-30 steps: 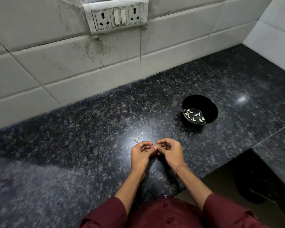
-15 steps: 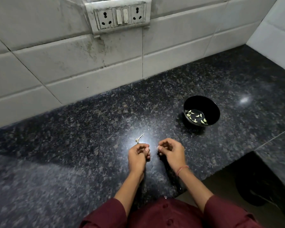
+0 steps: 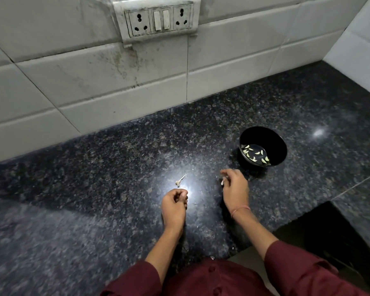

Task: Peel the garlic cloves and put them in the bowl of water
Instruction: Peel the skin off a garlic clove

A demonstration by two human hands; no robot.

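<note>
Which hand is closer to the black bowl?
Right. The right hand, pinching a garlic clove, is just short of the black bowl on its near-left side; the left hand sits farther left.

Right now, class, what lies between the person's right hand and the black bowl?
Nothing: in the head view, only bare granite counter separates the right hand from the black bowl.

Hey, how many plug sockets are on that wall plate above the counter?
2. The left socket sits at one end of the wall plate and the right socket at the other end, with two switches between them. None seems hidden.
</note>
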